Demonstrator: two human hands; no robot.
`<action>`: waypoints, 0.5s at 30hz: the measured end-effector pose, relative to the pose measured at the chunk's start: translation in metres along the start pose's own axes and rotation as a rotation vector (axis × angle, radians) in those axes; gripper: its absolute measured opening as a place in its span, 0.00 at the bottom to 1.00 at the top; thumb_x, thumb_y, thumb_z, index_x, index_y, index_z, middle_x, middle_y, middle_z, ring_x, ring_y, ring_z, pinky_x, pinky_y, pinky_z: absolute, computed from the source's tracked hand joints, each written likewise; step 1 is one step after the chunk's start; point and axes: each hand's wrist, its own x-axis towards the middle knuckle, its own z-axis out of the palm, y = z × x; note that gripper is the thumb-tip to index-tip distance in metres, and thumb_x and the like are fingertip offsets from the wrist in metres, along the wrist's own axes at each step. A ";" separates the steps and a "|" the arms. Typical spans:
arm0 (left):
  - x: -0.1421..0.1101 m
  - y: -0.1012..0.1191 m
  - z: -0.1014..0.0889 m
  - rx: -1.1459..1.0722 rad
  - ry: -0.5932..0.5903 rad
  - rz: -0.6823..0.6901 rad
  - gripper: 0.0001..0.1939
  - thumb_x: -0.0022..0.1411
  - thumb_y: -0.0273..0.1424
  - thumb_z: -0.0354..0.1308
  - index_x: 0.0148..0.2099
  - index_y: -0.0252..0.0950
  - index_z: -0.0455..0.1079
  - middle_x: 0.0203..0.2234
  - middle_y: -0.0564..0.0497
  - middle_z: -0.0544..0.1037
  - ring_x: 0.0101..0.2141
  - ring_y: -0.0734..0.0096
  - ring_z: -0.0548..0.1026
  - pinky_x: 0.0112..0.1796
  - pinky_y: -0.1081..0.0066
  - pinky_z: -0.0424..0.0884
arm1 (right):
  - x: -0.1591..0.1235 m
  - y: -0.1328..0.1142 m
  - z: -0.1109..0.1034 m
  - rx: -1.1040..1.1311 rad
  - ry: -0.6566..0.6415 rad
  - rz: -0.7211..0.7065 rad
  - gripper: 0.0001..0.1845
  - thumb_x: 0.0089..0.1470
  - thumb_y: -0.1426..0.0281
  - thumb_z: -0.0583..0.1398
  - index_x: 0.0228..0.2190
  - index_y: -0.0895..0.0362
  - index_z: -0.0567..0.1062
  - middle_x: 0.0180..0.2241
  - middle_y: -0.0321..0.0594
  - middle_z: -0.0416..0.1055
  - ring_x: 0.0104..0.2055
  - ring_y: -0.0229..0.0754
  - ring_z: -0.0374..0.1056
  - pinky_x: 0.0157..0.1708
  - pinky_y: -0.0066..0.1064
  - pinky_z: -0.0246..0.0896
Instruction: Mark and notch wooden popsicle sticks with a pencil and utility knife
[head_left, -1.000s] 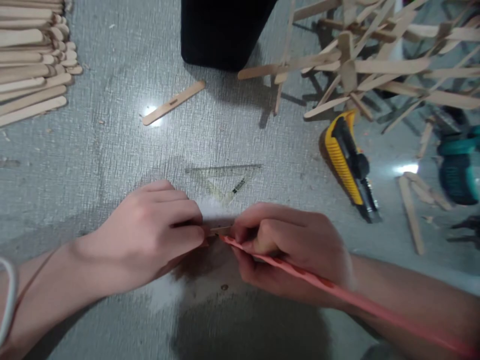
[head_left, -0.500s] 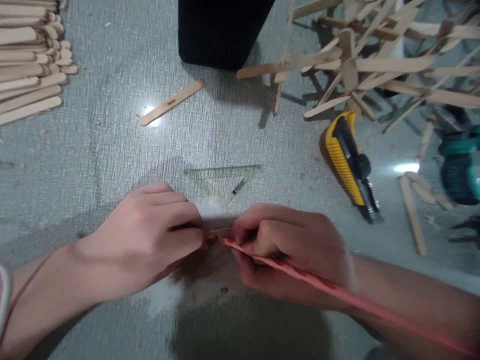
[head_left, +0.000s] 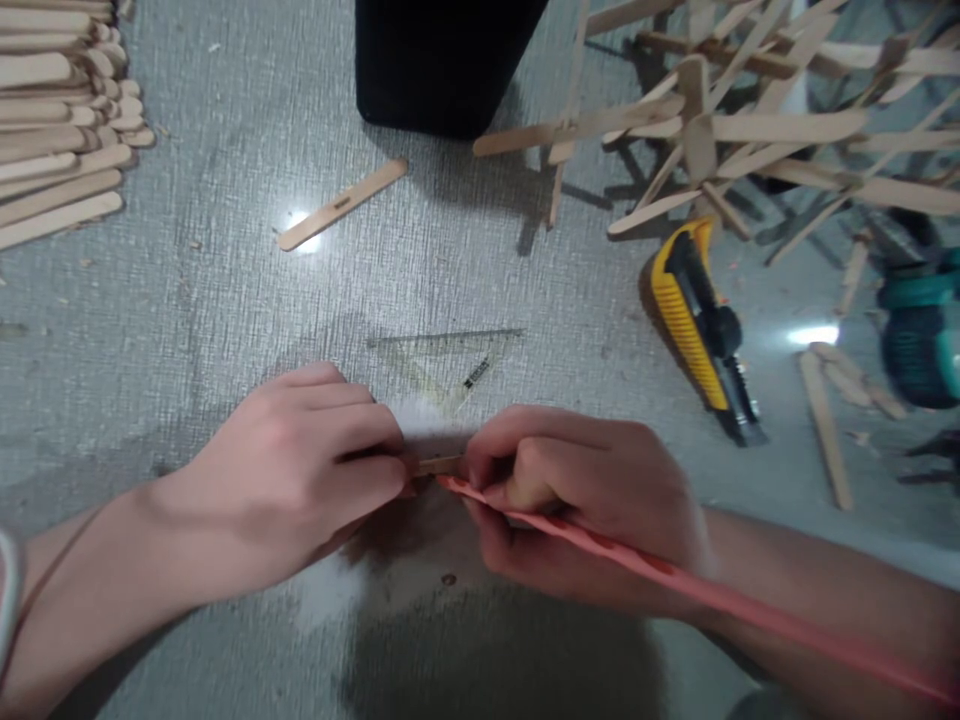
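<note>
My left hand [head_left: 300,470] and my right hand [head_left: 577,500] meet low in the middle of the grey floor [head_left: 187,320]. Both are closed, pinching a small wooden stick piece [head_left: 439,465] between them. My right hand also grips a long pink pencil-like rod [head_left: 675,580] whose tip touches the stick; its far end runs off toward the lower right. A clear plastic set square [head_left: 442,365] lies flat just beyond my fingers.
A yellow and black utility knife [head_left: 697,330] lies at right. A frame of glued wooden sticks [head_left: 750,130] stands at top right, a stack of sticks [head_left: 60,120] at top left, one loose stick [head_left: 341,205] near a black box [head_left: 442,60]. A teal tool [head_left: 919,335] sits far right.
The view has shifted very slightly; both hands stay together on the stick piece in the same grip.
</note>
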 end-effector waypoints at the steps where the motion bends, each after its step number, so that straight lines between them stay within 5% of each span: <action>1: 0.000 0.000 0.000 0.002 0.004 0.001 0.14 0.74 0.25 0.53 0.34 0.35 0.74 0.30 0.51 0.76 0.30 0.69 0.67 0.34 0.64 0.57 | 0.000 0.000 0.000 0.007 -0.005 0.000 0.15 0.52 0.80 0.62 0.25 0.54 0.62 0.30 0.30 0.76 0.27 0.28 0.72 0.25 0.18 0.64; 15: 0.002 0.000 -0.001 0.010 0.012 0.008 0.14 0.73 0.25 0.54 0.34 0.35 0.75 0.30 0.51 0.77 0.29 0.68 0.68 0.33 0.64 0.58 | 0.001 -0.001 0.001 0.022 -0.025 -0.006 0.15 0.52 0.81 0.63 0.25 0.54 0.62 0.30 0.31 0.76 0.27 0.29 0.72 0.25 0.19 0.64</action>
